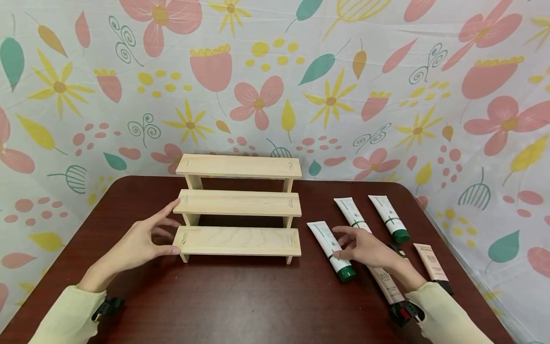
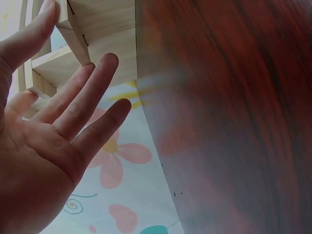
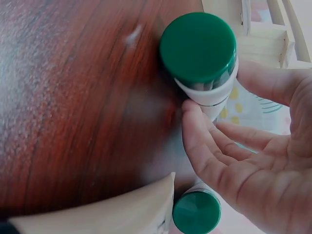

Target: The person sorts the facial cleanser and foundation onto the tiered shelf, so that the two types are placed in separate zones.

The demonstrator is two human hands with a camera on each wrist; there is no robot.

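Note:
A three-tier pale wooden display stand (image 1: 237, 204) stands on the table. My left hand (image 1: 133, 243) rests at its left end, thumb on the lowest shelf and index fingertip at the middle one; the other fingers extend loosely in the left wrist view. My right hand (image 1: 365, 246) pinches a white squeeze tube with a green cap (image 1: 328, 246), which lies slanted right of the stand. In the right wrist view, thumb and fingers sit on either side of this tube, below its green cap (image 3: 197, 46).
Two more white tubes lie behind, one partly hidden by my right hand (image 1: 350, 210) and one farther right (image 1: 386, 212). Beige BB cream tubes with dark caps lie under my right forearm (image 1: 388, 286) and near the right edge (image 1: 431, 263). A flowered cloth (image 1: 275, 62) hangs behind the dark table (image 1: 240, 306).

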